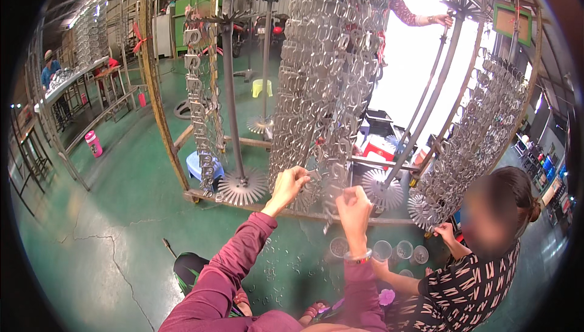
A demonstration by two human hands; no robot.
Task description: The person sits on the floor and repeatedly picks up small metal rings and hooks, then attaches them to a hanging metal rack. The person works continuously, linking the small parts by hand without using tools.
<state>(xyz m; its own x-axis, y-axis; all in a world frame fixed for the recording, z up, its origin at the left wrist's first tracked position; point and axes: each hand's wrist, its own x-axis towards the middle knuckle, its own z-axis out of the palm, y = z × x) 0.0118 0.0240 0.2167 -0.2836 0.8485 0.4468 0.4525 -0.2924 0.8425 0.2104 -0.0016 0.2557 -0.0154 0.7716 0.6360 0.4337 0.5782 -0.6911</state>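
In the middle, tall strands of silvery hook-shaped metal parts [316,70] hang from a rack. My left hand [287,191] is raised at the lower part of these strands, thumb and fingers pinched together. What it holds, if anything, blends with the metal behind it. To its right, my right hand [354,211] is also closed in a pinch, close to the bottom of a hanging strand [333,180]. Whatever lies between its fingertips is too small to name. A bracelet [359,256] circles my right wrist.
Round spiked discs [242,188] stand on poles along the rack's base rail [292,211]. At right, a seated person [468,277] reaches toward another loaded rack [480,113]. Clear cups [382,250] and scattered small parts [274,271] lie below my hands. Behind the strands, another person's hand [441,20] grips a pole.
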